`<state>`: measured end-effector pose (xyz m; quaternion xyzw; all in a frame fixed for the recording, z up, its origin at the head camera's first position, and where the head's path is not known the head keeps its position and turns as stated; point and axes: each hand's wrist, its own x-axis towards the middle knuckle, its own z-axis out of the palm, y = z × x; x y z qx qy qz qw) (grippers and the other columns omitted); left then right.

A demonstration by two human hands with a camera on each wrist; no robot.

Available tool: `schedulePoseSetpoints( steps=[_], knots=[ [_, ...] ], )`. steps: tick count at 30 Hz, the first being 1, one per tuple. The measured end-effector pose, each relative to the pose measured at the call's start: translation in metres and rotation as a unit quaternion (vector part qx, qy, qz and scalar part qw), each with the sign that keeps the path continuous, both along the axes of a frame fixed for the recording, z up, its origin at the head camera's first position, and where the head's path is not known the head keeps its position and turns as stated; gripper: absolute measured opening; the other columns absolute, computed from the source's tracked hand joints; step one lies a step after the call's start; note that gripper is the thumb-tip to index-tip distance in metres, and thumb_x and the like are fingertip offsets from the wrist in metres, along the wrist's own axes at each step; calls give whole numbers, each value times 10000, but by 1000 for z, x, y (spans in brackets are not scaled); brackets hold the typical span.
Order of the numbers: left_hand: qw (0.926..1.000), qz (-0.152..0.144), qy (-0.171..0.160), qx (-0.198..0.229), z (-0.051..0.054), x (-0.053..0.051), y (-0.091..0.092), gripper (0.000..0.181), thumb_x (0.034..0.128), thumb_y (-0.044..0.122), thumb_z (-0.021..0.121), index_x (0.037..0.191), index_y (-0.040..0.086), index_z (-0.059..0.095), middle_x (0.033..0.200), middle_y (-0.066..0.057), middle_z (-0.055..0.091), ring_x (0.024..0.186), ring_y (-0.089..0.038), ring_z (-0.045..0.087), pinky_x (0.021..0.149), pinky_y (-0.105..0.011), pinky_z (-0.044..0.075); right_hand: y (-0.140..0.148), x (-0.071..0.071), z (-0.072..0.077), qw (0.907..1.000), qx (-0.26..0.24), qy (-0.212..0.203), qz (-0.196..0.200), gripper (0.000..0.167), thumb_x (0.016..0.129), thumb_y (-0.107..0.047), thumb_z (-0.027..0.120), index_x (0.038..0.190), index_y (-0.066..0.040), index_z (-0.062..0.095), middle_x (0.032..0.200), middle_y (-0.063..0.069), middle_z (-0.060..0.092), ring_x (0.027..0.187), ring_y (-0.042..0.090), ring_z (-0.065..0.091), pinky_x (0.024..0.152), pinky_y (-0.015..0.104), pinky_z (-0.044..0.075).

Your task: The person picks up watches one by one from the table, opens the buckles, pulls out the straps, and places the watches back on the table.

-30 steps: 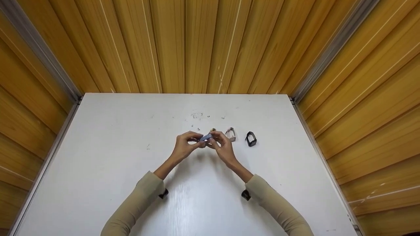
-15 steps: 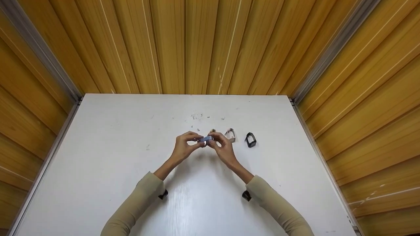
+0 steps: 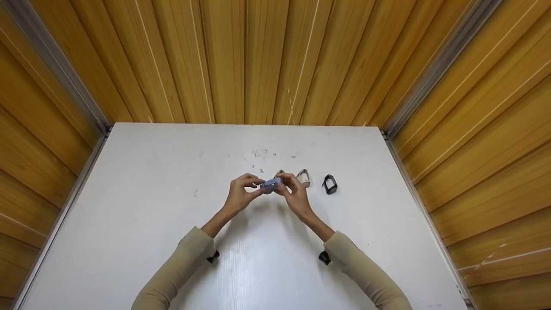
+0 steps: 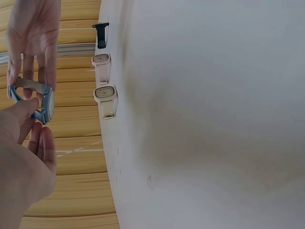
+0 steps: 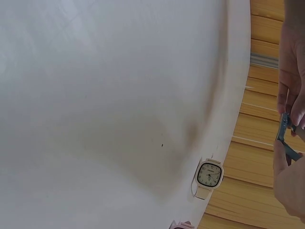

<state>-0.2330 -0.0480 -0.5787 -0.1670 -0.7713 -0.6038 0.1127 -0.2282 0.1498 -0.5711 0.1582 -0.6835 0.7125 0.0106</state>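
Between my two hands I hold a blue wristwatch (image 3: 271, 185) above the white table. My left hand (image 3: 241, 193) pinches one side of it with thumb and fingers. On the other side, my right hand (image 3: 297, 196) grips it the same way. In the left wrist view, the strap of the blue wristwatch (image 4: 47, 107) forms a loop with its pale face turned sideways. The right wrist view shows the blue wristwatch (image 5: 283, 126) edge-on and partly covered by fingers. Whether the buckle is fastened cannot be made out.
Beyond my right hand stand a cream watch (image 5: 209, 174), a pink watch (image 4: 101, 67) and a black watch (image 3: 330, 184) in a row on the white table (image 3: 150, 181). Small dark marks (image 3: 259, 153) spot the tabletop. Wood-patterned panels (image 3: 224, 60) enclose the table's back and sides.
The blue wristwatch has turned a little between my fingers, and more of its blue surface shows. Both hands have stayed in nearly the same place.
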Motion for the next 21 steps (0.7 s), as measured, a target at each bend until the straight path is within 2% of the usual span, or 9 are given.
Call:
schedulePoseSetpoints(
  steps=[6,10,16,21],
  knots=[
    [9996,-139,33,-261,2,0,-1,258,813,63,852,1057,20,780,1017,-123,745,999,-336,700,905,-478,602,0,1,-1,10000,70,18,3,290,990,6,621,1260,108,586,1290,297,578,1089,98,635,953,344,601],
    [9990,-322,39,-303,3,0,1,219,822,55,839,1032,40,779,1019,-114,746,994,-325,701,902,-465,604,0,2,-2,9999,110,93,37,292,977,21,633,1243,132,587,1284,338,567,1089,91,633,946,348,603],
    [9993,-348,63,-103,1,0,3,197,814,-46,807,993,24,768,982,-141,745,937,-336,710,850,-464,621,-1,3,-2,9995,311,53,-11,289,972,41,630,1242,141,597,1302,334,575,1088,91,627,936,314,605],
    [9995,-291,86,78,-1,0,7,197,809,-113,776,995,-62,742,987,-230,724,949,-428,694,858,-552,604,1,2,2,9968,750,260,-100,277,953,68,642,1221,132,627,1263,314,618,1088,156,645,917,221,587]
  ],
)
